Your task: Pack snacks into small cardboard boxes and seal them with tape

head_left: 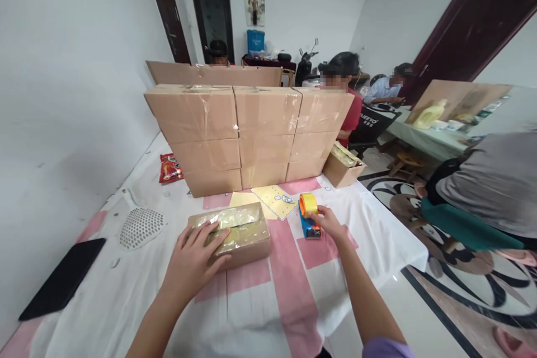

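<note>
A small cardboard box [247,254] lies in front of me, its top covered by shiny yellowish plastic packs that show between the flaps. My left hand [205,249] rests on the left part of this box with its fingers spread. To the right, a tape dispenser [309,218] with a blue body and a yellow roll stands on the tablecloth. My right hand [329,222] is at the dispenser's right side, with thumb and fingers closed on it. The fingertips behind the roll are partly hidden.
Stacked taped cartons [268,117] form a wall across the table's back. Another open carton [342,170] stands at its right end. A white slotted scoop [142,226], a red packet [170,169] and a black flat object [62,277] lie left. Several people sit beyond.
</note>
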`<state>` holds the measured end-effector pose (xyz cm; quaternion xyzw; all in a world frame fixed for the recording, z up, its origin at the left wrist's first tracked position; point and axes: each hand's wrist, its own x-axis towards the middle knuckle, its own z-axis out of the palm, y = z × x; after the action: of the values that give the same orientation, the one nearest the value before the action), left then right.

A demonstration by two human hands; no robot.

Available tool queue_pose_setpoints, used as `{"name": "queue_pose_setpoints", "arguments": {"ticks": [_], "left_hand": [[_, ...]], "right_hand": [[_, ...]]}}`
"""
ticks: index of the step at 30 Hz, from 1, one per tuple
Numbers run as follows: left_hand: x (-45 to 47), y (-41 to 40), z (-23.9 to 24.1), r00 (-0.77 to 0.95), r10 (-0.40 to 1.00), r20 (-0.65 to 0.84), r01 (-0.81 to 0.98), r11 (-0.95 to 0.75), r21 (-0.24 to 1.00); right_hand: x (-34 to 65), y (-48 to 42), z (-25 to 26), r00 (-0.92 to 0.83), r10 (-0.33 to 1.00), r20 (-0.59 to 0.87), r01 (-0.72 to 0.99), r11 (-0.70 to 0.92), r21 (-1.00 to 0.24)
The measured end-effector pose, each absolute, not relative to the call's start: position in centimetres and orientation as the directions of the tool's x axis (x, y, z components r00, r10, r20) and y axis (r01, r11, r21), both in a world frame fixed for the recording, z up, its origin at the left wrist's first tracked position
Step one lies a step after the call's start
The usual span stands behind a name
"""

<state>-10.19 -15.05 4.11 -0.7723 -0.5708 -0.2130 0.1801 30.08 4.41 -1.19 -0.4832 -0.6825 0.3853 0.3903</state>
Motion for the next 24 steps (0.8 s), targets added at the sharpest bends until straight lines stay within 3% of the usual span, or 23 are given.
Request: {"name": "queue_pose_setpoints", "arguments": {"ticks": [3,7,10,13,16,20,24], "left_hand": [[-9.1,-16.2,4.3,0.233,0.717,0.657,0.954,-0.301,-0.01],[-4.3,-18.1,3.2,0.15,0.571,0.807,0.902,-0.413,0.125],[0.5,-18.3,1.4,0.139,0.684,0.716,0.821,-0.484,0.303],[4.4,-17.3,-0.4,0.024,0.83,0.558,0.769,-0.372,0.52],[6.8,-16.6,-1.1,-0.056,0.89,0.452,0.693,-0.291,0.66],[8.5,-17.3,-0.1,-0.099,0.92,0.379,0.54,-0.27,0.797],[9.7,-19.9,1.7,-0.078,0.923,0.376,0.438,-0.307,0.845]], "right_hand": [[28.7,2.4,-2.5,-0.218,0.938,0.27,0.371,0.335,-0.866],[26.4,0.0,-3.8,-0.194,0.918,0.345,0.343,0.393,-0.853],[24.7,-1.7,-3.4,-0.192,0.913,0.361,0.281,0.403,-0.871],[23.3,-4.4,-2.0,-0.207,0.907,0.366,0.118,0.394,-0.911],[22.2,-7.8,-0.9,-0.226,0.885,0.408,-0.025,0.413,-0.91],[21.4,-10.8,-0.9,-0.141,0.851,0.505,0.042,0.515,-0.856],[21.6,-11.3,-1.3,0.016,0.858,0.513,0.082,0.51,-0.856]]}}
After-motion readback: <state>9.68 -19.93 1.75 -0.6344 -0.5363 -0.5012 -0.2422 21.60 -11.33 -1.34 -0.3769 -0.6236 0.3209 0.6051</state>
